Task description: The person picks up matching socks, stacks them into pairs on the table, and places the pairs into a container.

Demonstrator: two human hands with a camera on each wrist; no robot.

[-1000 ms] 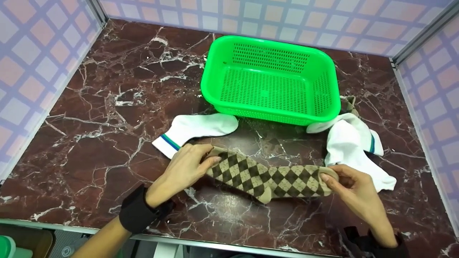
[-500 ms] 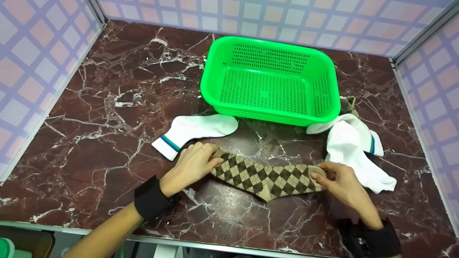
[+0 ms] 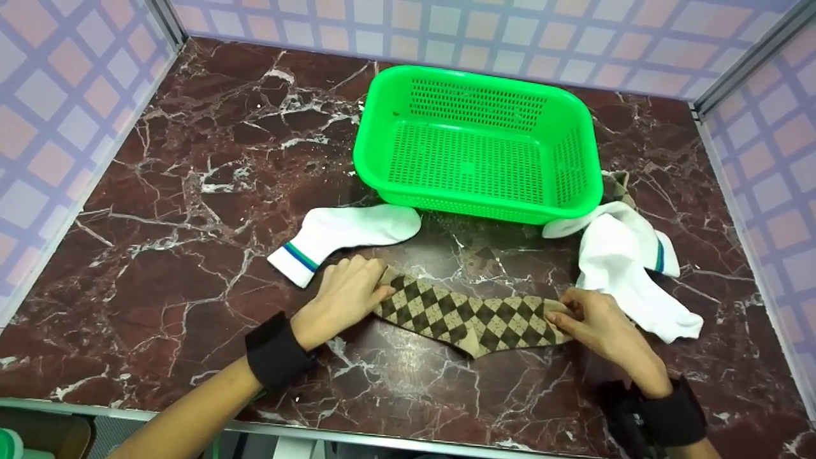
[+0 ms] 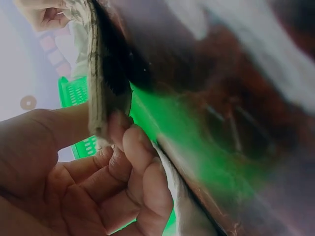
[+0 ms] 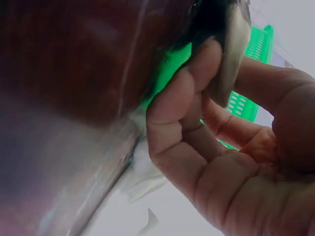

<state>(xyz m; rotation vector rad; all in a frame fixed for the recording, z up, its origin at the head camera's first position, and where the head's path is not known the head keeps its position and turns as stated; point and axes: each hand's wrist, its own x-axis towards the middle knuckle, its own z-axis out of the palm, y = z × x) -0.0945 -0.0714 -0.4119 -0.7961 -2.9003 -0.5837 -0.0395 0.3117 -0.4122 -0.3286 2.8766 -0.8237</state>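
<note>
A beige and dark brown diamond-patterned sock stretches sideways between my two hands, close over the marbled table. At its left end, my left hand pinches the edge between thumb and fingers. My right hand pinches the other end, the toe or cuff partly hidden by the fingers. Both wrist views show the fabric edge-on, caught between thumb and fingertips. Just beyond my left hand lies a white sock with a blue and green striped cuff. Another white sock lies crumpled beyond my right hand.
A green perforated basket stands behind the held sock. Against its right side, a second striped white sock lies partly under the crumpled one, with a bit of beige fabric behind. Patterned panels wall the table's back and sides.
My right hand has moved a little left and my left hand slightly right, bringing the sock's ends closer together. The basket and the white socks have stayed in place.
</note>
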